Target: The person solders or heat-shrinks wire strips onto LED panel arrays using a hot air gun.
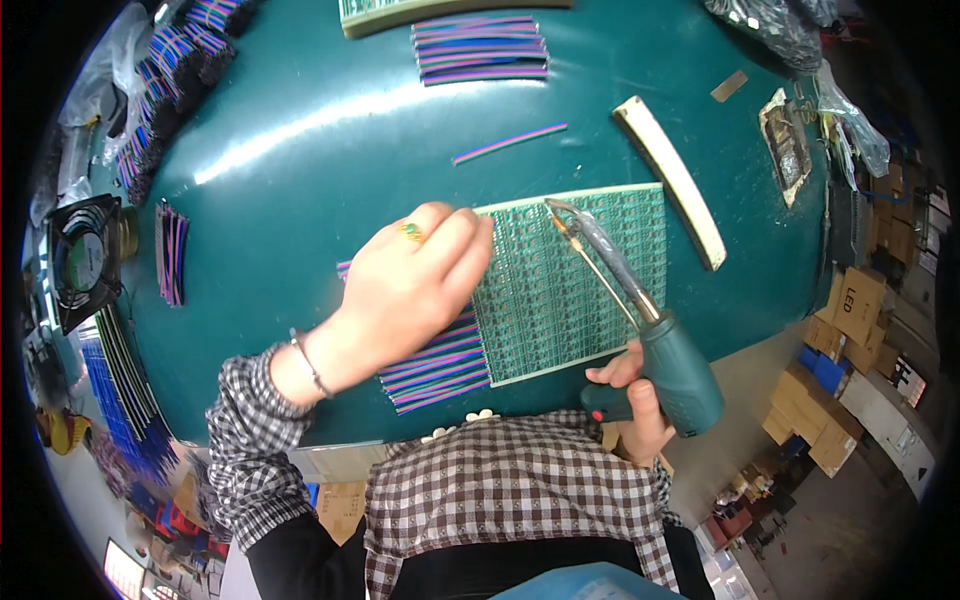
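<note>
My right hand (643, 412) grips a green soldering gun (684, 372) by its handle. Its metal tip and thin feed tube reach over the upper part of a green circuit board panel (590, 300), which lies flat on the table. At the panel's left edge is my left hand (405, 285), fingers curled and pressed together; whatever they pinch is hidden under them. Beneath that hand, a row of multicoloured ribbon wires (435, 370) extends from the panel's left side.
Beyond the panel lie a single ribbon wire (510, 144) and a stack of ribbon wires (480, 50). A long cream-coloured bar (672, 185) sits to the right. At the left stand a black fan (85, 262) and wire bundles (172, 255). The table (300, 220) is green.
</note>
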`<action>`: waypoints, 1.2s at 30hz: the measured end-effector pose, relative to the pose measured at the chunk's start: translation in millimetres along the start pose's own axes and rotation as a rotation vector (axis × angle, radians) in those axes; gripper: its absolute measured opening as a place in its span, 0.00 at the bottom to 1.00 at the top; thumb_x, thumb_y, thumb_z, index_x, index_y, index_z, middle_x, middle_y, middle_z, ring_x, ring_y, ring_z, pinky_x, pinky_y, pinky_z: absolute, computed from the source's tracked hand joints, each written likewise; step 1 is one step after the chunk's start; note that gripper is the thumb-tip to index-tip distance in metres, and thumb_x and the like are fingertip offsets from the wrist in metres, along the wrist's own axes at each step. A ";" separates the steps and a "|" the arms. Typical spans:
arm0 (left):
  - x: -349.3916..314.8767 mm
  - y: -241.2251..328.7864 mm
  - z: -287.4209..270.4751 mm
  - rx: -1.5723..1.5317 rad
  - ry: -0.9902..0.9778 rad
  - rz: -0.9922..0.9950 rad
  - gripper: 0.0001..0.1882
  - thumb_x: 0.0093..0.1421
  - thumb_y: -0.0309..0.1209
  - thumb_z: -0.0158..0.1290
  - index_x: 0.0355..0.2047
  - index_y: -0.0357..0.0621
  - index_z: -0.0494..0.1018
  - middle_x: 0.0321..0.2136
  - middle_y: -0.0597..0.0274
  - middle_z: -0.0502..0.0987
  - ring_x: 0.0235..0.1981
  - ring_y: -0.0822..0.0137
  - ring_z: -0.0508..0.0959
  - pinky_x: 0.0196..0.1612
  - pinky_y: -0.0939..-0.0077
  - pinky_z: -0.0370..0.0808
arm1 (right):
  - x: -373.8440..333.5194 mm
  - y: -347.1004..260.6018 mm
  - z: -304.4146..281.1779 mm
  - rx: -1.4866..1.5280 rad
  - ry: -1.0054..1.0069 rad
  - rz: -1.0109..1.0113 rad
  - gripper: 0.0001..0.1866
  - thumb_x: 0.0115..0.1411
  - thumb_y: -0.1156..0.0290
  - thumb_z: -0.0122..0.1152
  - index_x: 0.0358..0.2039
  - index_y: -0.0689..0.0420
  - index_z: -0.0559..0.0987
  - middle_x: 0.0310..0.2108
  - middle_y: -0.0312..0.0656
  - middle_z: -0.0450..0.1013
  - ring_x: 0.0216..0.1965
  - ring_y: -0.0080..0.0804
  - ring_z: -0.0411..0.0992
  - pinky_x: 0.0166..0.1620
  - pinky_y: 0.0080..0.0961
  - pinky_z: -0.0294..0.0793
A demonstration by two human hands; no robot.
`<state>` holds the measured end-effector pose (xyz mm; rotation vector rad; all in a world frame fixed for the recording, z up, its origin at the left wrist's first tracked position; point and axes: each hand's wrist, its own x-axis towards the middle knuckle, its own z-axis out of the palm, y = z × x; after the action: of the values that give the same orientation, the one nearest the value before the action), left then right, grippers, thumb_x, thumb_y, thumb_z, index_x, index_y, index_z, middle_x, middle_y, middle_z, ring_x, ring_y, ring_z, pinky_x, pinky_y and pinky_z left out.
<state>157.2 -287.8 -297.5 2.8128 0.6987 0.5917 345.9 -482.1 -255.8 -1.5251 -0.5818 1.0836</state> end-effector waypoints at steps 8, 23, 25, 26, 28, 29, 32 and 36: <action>80.2 -29.6 -12.1 -0.369 -0.112 -0.254 0.08 0.53 0.24 0.58 0.36 0.41 0.77 0.35 0.53 0.76 0.39 0.54 0.78 0.41 0.65 0.74 | 7.6 3.9 -19.7 0.115 0.139 -0.111 0.26 0.64 0.58 0.56 0.51 0.70 0.68 0.28 0.43 0.67 0.31 0.34 0.71 0.36 0.36 0.81; 26.4 -11.3 -24.3 -0.266 -0.016 -0.205 0.10 0.54 0.19 0.54 0.38 0.39 0.72 0.31 0.54 0.73 0.32 0.54 0.75 0.36 0.65 0.74 | -1.5 12.8 -26.4 0.185 0.097 -0.116 0.26 0.65 0.57 0.56 0.50 0.70 0.69 0.29 0.43 0.68 0.34 0.35 0.71 0.36 0.33 0.82; 8.2 1.8 -25.2 -0.257 -0.022 -0.170 0.16 0.52 0.17 0.55 0.43 0.38 0.74 0.32 0.55 0.72 0.32 0.56 0.76 0.34 0.66 0.74 | 0.5 13.0 -21.6 0.157 0.085 -0.057 0.26 0.65 0.58 0.56 0.51 0.70 0.69 0.29 0.43 0.68 0.34 0.35 0.71 0.36 0.34 0.82; -2.0 1.9 -19.9 -0.194 -0.043 -0.118 0.20 0.49 0.18 0.56 0.45 0.36 0.74 0.34 0.56 0.72 0.32 0.57 0.76 0.34 0.67 0.74 | 0.7 14.0 -19.6 0.163 0.073 -0.036 0.26 0.65 0.59 0.56 0.51 0.70 0.69 0.31 0.45 0.69 0.36 0.36 0.72 0.36 0.34 0.82; -8.9 4.0 -12.4 -0.124 -0.059 -0.051 0.19 0.49 0.21 0.56 0.44 0.35 0.75 0.36 0.57 0.73 0.33 0.59 0.76 0.35 0.69 0.75 | 1.7 13.2 -13.2 0.128 0.043 -0.046 0.26 0.64 0.59 0.56 0.51 0.70 0.69 0.32 0.46 0.70 0.37 0.37 0.73 0.36 0.33 0.83; -10.4 5.0 -10.0 -0.087 -0.068 -0.033 0.20 0.49 0.22 0.55 0.44 0.35 0.75 0.37 0.57 0.73 0.33 0.60 0.76 0.36 0.69 0.76 | 2.2 12.9 -11.1 0.098 0.017 -0.061 0.26 0.64 0.59 0.57 0.52 0.69 0.69 0.34 0.47 0.71 0.37 0.38 0.74 0.36 0.33 0.84; -14.2 7.1 -6.4 -0.024 -0.017 0.007 0.20 0.48 0.24 0.54 0.44 0.34 0.75 0.37 0.58 0.73 0.34 0.62 0.76 0.36 0.71 0.76 | -0.8 9.9 -5.0 0.061 0.023 -0.044 0.27 0.62 0.58 0.59 0.52 0.69 0.70 0.37 0.49 0.72 0.42 0.43 0.76 0.34 0.32 0.85; -11.3 8.6 0.8 -0.027 0.007 0.040 0.21 0.47 0.24 0.55 0.44 0.33 0.75 0.37 0.58 0.73 0.34 0.63 0.76 0.35 0.72 0.76 | -5.2 7.2 0.6 0.000 0.040 -0.010 0.29 0.61 0.58 0.62 0.53 0.69 0.69 0.38 0.50 0.73 0.44 0.45 0.76 0.35 0.34 0.85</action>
<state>151.9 -300.8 -299.7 2.8075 0.6321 0.6128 341.6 -488.0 -260.9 -1.5388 -0.5615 1.0433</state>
